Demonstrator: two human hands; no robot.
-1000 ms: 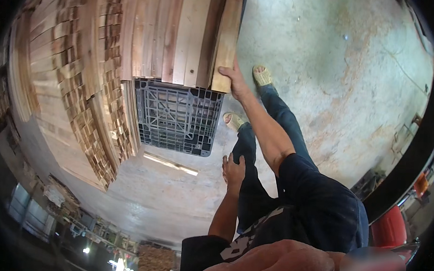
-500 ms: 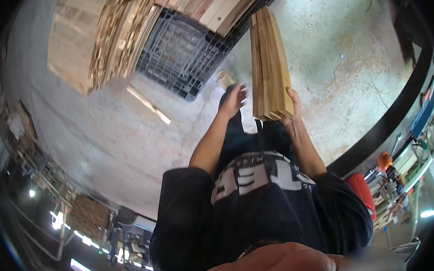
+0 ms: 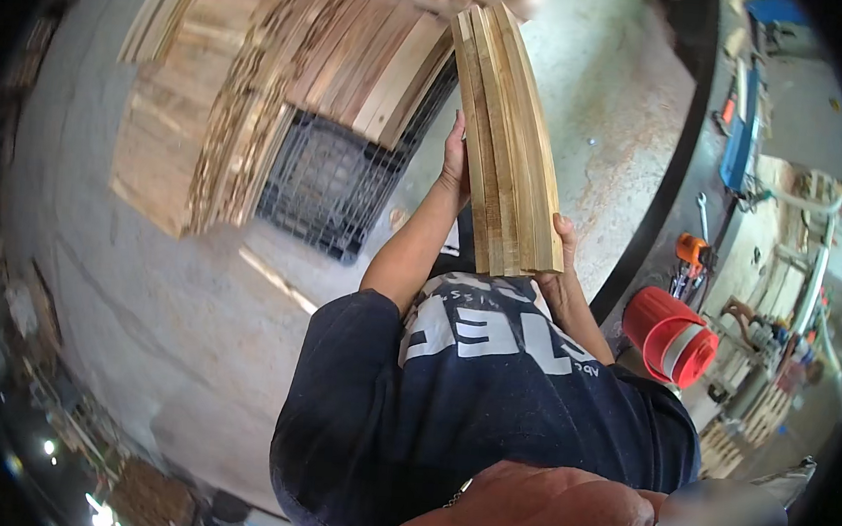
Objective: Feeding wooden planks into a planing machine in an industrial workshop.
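A bundle of several long wooden boards (image 3: 505, 152) is held in front of my body, its near ends close to my shirt and its far ends pointing away. My left hand (image 3: 457, 159) presses on the left side of the bundle, fingers pointing forward and partly hidden behind the wood. At the near right corner, my right hand (image 3: 562, 257) grips the bundle, the thumb showing at its side and the other fingers mostly hidden underneath.
Stacked boards (image 3: 356, 61) rest on a black plastic pallet (image 3: 320, 184) at the far left. One loose strip (image 3: 275, 278) lies on the concrete floor. A dark-edged bench (image 3: 682, 173) runs along the right, with a red bucket (image 3: 663, 326), an orange tool (image 3: 694, 251) and a wrench (image 3: 703, 215).
My left hand, apart from the boards before, now rests against their left side. The bundle has come closer to my chest, and the view has turned, showing more of the bench.
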